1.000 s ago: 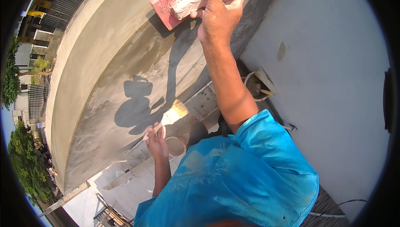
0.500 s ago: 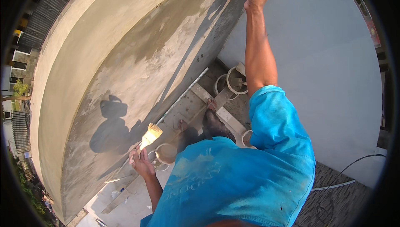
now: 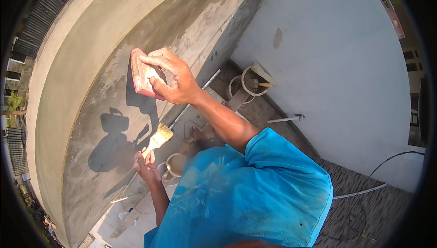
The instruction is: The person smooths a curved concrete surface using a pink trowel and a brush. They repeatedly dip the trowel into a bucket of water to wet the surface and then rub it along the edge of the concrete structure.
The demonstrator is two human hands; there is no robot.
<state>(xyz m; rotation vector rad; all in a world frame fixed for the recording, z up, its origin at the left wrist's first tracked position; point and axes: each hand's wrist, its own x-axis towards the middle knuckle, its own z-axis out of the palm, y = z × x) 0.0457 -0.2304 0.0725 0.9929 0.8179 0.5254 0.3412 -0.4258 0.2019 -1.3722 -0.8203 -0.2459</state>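
The person wears a bright blue short-sleeved T-shirt (image 3: 246, 193) with faded pale lettering across the chest and a few small dark specks near the hem. Both forearms are bare below the sleeves, and a bare foot (image 3: 198, 135) shows beneath, dusted grey.

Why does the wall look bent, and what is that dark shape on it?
Head view: the fisheye lens bows the grey plastered wall toward the rim; hard low sunlight casts the person's shadow onto it, beside the left hand holding the wooden paintbrush; the right hand and pink sponge float look sharp.
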